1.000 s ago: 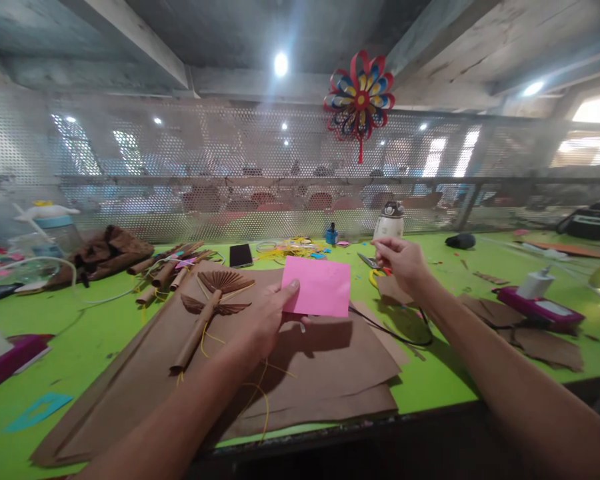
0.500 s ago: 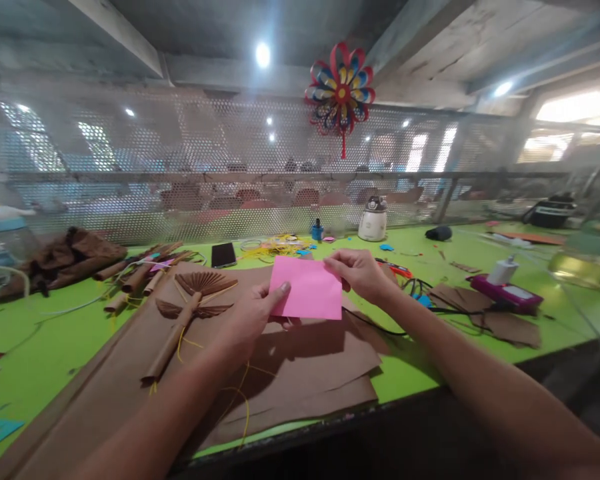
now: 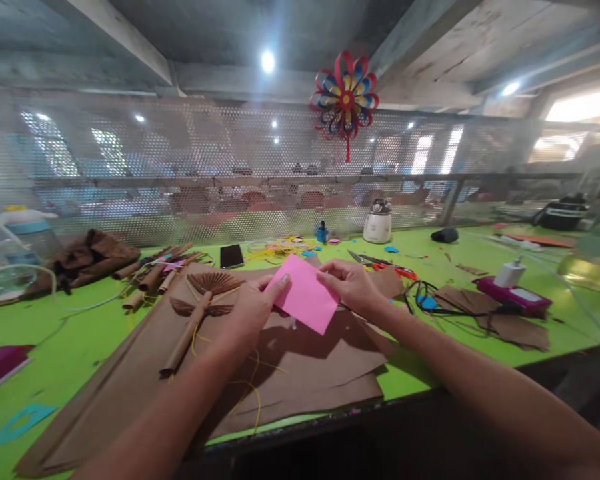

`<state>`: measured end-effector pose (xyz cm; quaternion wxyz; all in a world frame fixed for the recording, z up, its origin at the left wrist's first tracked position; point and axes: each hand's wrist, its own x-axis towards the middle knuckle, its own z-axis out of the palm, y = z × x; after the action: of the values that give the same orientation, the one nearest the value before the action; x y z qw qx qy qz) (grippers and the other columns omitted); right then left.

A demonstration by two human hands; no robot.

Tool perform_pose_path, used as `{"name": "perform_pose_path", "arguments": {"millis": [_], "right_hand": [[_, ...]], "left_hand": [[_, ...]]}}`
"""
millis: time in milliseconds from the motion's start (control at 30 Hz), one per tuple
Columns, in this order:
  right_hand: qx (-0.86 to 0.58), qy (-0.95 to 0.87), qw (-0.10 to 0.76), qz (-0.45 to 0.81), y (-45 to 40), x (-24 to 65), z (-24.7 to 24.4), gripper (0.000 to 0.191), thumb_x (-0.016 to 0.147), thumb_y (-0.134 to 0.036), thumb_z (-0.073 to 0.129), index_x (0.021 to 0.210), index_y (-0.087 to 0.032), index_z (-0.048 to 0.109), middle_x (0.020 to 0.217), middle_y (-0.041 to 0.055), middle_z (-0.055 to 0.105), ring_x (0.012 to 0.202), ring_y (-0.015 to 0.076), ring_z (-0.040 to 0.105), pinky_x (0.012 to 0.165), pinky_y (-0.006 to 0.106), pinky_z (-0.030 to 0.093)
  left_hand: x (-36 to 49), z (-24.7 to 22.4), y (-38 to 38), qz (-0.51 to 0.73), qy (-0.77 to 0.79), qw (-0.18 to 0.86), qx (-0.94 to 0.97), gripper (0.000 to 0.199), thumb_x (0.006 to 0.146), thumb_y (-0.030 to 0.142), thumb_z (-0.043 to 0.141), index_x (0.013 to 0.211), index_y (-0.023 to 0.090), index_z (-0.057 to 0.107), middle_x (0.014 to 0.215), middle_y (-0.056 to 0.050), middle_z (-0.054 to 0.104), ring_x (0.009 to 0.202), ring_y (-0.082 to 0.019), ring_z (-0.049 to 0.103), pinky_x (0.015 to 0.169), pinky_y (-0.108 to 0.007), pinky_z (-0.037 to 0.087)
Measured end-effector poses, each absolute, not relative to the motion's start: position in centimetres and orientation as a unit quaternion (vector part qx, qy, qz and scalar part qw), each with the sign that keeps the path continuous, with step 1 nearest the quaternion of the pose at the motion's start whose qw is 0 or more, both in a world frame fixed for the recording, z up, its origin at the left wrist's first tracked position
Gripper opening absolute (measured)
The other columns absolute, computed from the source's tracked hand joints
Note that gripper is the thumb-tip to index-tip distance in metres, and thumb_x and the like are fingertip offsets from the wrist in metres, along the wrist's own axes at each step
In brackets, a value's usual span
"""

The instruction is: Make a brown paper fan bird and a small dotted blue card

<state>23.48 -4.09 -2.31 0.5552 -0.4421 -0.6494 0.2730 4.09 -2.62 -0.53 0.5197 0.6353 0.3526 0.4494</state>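
A square of pink paper (image 3: 306, 295) is held up over the table, turned with one corner pointing down. My left hand (image 3: 254, 308) pinches its left side, thumb on top and fingers behind. At its right side, my right hand (image 3: 349, 285) grips the edge between thumb and fingers. Large brown paper sheets (image 3: 325, 380) lie beneath both hands. Left of my left hand, a brown paper piece with pleated fans and a rolled tube (image 3: 190, 333) rests on the sheets, with yellow string around it.
Scissors (image 3: 387, 265) with red-orange handles lie behind my right hand. A phone (image 3: 231, 256), brown paper rolls (image 3: 150, 273), a blue glue bottle (image 3: 322, 232) and a white bottle (image 3: 378, 221) stand or lie farther back. A purple box (image 3: 514, 295) is at right. Perforated metal mesh (image 3: 205, 147) backs the green table.
The pink paper has turned from nearly level to a diamond-like tilt between my hands. My right hand has shifted from the upper corner to the right edge. The view has moved slightly left.
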Motion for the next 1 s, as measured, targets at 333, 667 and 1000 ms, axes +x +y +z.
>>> {"name": "perform_pose_path", "arguments": {"millis": [333,667,1000], "right_hand": [[-0.487,-0.64,0.574,0.153,-4.1,24.1,-2.2,0.039,0.083,-0.05,0.048,0.06,-0.019,0.047,0.054,-0.0032,0.043,0.05,0.01,0.037,0.046,0.023,0.029],[-0.446,-0.671,0.511,0.3,-4.4,24.6,-1.8,0.031,0.074,-0.045,0.063,0.078,-0.015,0.063,0.067,0.0006,0.06,0.058,0.0111,0.05,0.054,0.023,0.039],[-0.471,-0.694,0.522,0.152,-4.7,24.4,-1.8,0.043,0.083,-0.052,0.048,0.055,-0.02,0.041,0.053,-0.004,0.035,0.05,0.0093,0.031,0.047,0.024,0.025]], "left_hand": [[4.5,-0.8,-3.0,0.379,0.311,0.604,0.628,0.027,0.071,0.03,0.07,0.089,0.011,0.063,0.076,-0.006,0.064,0.055,-0.012,0.054,0.054,-0.025,0.044],[4.4,-1.1,-2.6,0.406,0.329,0.571,0.633,0.026,0.073,0.03,0.066,0.09,0.011,0.06,0.074,-0.006,0.063,0.055,-0.012,0.054,0.052,-0.027,0.045],[4.6,-1.0,-3.2,0.416,0.328,0.538,0.656,0.019,0.075,0.032,0.066,0.08,0.014,0.059,0.061,-0.003,0.059,0.049,-0.011,0.05,0.05,-0.025,0.042]]}}
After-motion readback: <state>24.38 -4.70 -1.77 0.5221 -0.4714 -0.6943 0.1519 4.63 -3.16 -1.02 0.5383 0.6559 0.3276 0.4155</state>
